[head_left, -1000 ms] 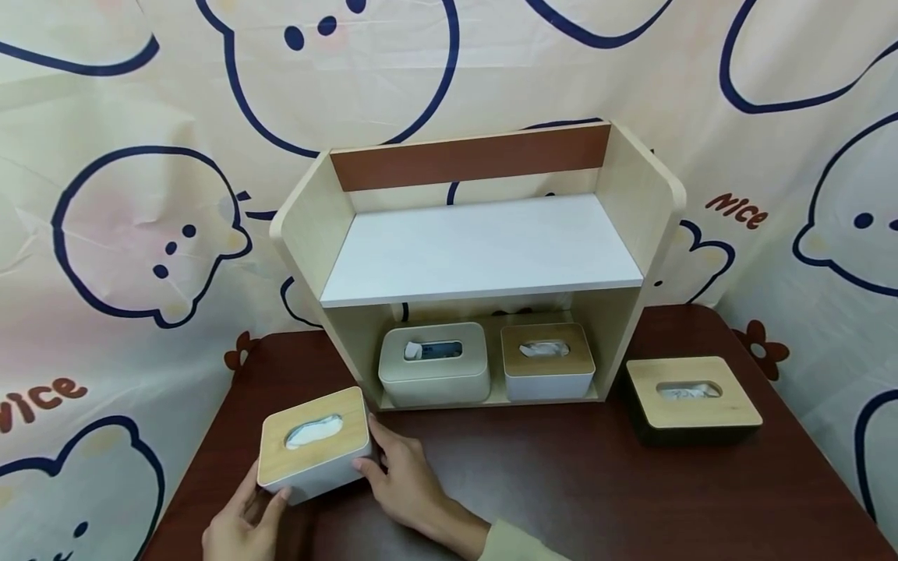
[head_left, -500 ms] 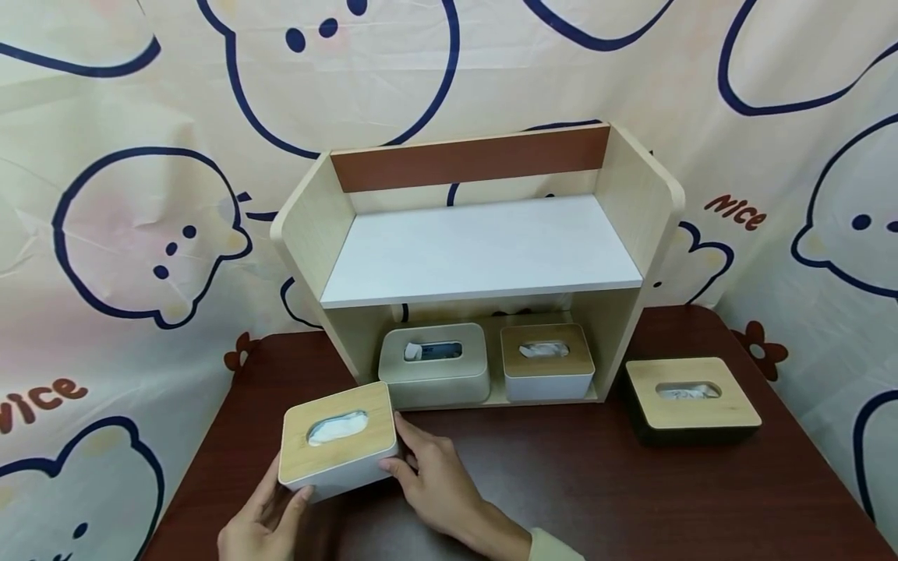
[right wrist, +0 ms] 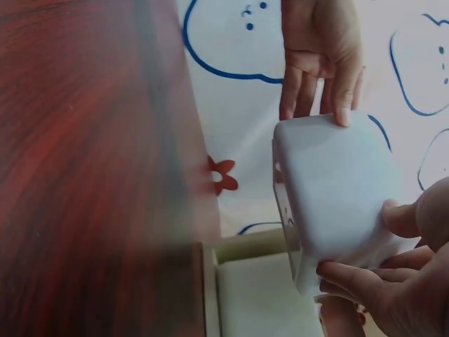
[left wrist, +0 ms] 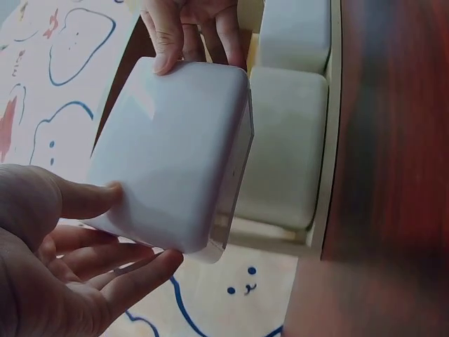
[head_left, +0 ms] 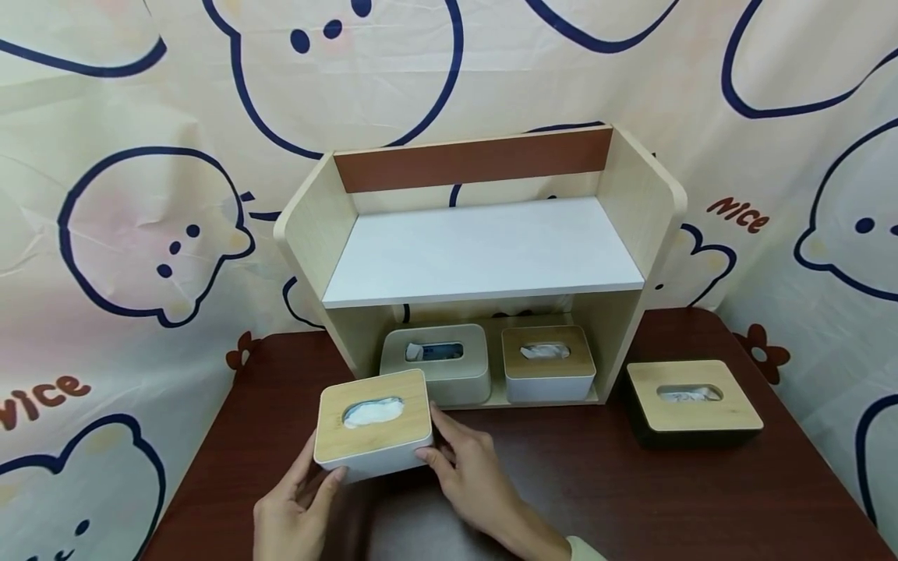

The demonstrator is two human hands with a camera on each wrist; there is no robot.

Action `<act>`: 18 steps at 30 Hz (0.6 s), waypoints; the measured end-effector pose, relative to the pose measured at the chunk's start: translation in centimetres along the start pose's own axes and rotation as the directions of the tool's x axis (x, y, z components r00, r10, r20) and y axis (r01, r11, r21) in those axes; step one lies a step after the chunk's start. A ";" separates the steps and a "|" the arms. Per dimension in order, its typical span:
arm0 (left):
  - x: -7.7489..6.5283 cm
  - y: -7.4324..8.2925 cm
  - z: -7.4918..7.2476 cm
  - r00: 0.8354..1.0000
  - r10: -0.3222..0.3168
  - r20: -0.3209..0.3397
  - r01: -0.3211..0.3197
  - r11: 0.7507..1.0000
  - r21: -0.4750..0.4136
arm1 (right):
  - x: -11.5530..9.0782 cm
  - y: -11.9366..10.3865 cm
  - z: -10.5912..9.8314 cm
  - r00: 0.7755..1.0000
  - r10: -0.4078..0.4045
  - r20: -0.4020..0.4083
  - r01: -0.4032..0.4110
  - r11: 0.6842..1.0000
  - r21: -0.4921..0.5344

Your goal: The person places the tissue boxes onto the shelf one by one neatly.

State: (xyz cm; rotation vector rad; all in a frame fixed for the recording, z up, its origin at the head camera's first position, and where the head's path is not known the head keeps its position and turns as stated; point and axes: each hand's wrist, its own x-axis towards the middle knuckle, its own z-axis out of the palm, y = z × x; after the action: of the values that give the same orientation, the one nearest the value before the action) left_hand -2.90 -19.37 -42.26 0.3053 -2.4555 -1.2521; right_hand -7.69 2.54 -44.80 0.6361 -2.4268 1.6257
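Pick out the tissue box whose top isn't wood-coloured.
The left box in the shelf: its top is pale like its sides. The held box, the shelf's right box and the dark-sided box on the table all have wood-coloured tops.

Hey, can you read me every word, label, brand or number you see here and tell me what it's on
"Nice": brown letters on the wall cloth, right of the shelf.
"Nice": same cloth, far left, first letter partly cut off.
Left wrist view: reddish marks on that cloth, too small to read.
Held tissue box, grey box, small white box, dark box: no readable text.
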 end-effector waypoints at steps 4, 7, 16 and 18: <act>0.0 0.9 0.5 0.998 0.059 0.007 -0.059 0.997 -0.039 | -0.2 -0.3 -1.4 0.999 0.029 -0.017 -0.028 0.997 0.066; 0.1 1.5 0.8 0.996 0.091 0.020 -0.089 0.993 -0.074 | -0.3 -0.5 -2.2 0.998 0.040 -0.048 -0.037 0.998 0.055; 0.5 3.0 1.2 0.989 0.134 0.058 -0.129 0.988 -0.081 | -0.5 -1.7 -4.1 0.991 0.069 -0.114 -0.068 0.998 0.008; 0.7 3.4 1.2 0.989 0.130 0.066 -0.125 0.989 -0.081 | -0.5 -1.9 -4.4 0.991 0.061 -0.121 -0.061 0.998 0.000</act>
State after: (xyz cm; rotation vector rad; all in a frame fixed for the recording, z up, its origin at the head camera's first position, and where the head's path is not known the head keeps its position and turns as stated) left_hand -4.16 -16.73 -39.98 0.0828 -2.4354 -1.3188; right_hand -6.90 6.08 -41.58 0.4525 -2.3840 1.6307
